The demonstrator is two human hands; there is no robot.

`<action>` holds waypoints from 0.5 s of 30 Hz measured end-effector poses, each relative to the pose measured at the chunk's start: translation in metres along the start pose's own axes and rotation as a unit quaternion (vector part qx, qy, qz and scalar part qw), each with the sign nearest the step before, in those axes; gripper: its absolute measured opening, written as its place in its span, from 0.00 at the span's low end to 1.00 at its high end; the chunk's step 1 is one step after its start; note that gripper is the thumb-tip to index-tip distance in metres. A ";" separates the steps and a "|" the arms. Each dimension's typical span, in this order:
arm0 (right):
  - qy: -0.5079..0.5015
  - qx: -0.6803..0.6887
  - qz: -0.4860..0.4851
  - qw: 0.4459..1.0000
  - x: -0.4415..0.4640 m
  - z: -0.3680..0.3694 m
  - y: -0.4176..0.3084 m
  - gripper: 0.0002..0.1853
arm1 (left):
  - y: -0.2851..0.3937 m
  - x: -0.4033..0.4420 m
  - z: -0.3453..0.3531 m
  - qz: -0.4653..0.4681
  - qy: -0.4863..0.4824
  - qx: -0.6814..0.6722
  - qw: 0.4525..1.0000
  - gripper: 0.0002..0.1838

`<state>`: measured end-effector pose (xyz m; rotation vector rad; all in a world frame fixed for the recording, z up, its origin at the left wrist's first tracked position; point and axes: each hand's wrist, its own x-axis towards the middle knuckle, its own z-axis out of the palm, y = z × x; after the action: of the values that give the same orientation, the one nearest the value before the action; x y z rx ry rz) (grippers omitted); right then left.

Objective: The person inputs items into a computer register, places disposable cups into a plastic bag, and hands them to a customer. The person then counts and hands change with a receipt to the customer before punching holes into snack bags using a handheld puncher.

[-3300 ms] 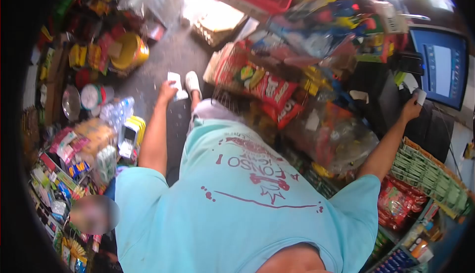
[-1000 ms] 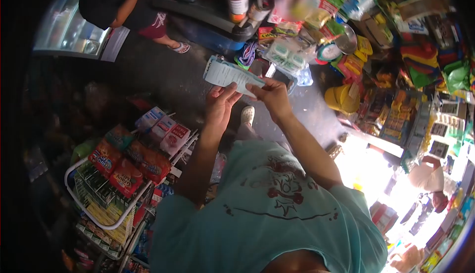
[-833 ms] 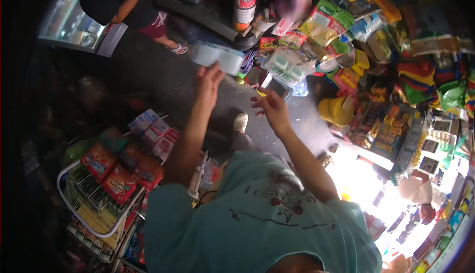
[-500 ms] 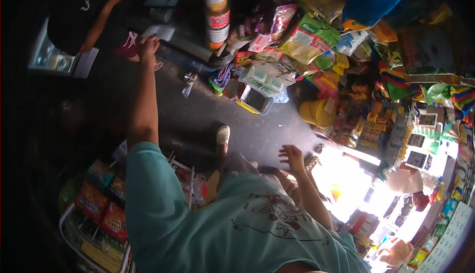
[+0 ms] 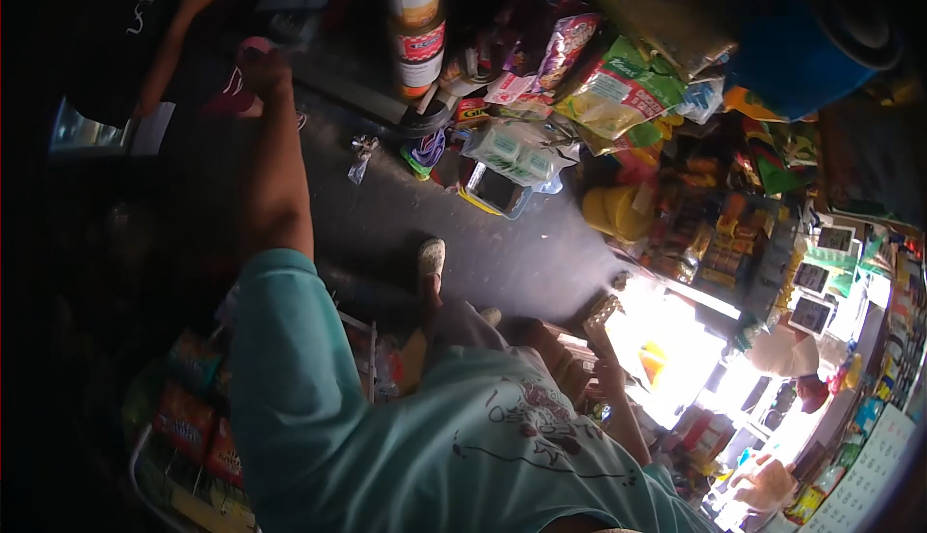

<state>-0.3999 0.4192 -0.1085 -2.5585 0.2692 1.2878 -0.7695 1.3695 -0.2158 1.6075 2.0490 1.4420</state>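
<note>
Two people here on a dark grey floor [image 5: 483, 234]; clock is the wearer's, 12 straight ahead. Wearer has a teal short-sleeved T-shirt [image 5: 415, 465] with dark red print. Co-worker's black shirt [image 5: 135, 16] is at 10 to 11, one bare forearm out. Long black ledge [image 5: 348, 98] runs from 11 toward 12; the left hand is near its far-left end. Blue plastic vessel [image 5: 797, 65] at 1 to 2. Stacked cylindrical cans with red-and-white labels [image 5: 417, 36] upright just before 12. Yellow plastic bucket [image 5: 623, 212], tilted, at 1. Green-and-yellow glossy food packet [image 5: 623, 89] beyond it, nearer 12. Left hand [image 5: 266, 71], arm stretched out at 11: shadowed and blurred, I can't tell if it's gripping. Muted pink thing [image 5: 253, 44] just past it, also 11; can't identify it or confirm contact. Right hand [image 5: 610, 376] low at 1 to 2, finger pose unclear from here, near a mottled tan object [image 5: 605, 310] by the glare. Small crumpled shiny wrapper [image 5: 360, 161] on the floor at 11.
</note>
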 end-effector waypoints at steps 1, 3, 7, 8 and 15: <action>-0.021 0.025 0.020 0.999 -0.006 0.005 -0.010 0.11 | 0.009 -0.005 -0.004 0.013 0.011 -0.001 1.000 0.31; -0.057 0.078 0.059 0.994 -0.032 0.021 -0.042 0.10 | 0.028 -0.014 -0.017 0.015 0.005 -0.031 0.999 0.34; -0.056 -0.124 -0.129 0.982 -0.014 0.037 -0.048 0.11 | 0.038 -0.012 -0.020 0.047 0.035 -0.019 0.998 0.38; -0.067 -0.148 -0.138 0.977 -0.016 0.039 -0.060 0.11 | 0.037 -0.011 -0.019 0.051 0.044 -0.004 0.998 0.38; -0.026 -0.114 -0.229 0.966 0.009 0.028 -0.057 0.13 | -0.003 0.012 0.001 0.058 -0.027 0.075 0.995 0.27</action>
<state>-0.3999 0.4820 -0.1228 -2.5459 -0.4821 1.2553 -0.7764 1.3801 -0.2136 1.8318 2.1102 1.2906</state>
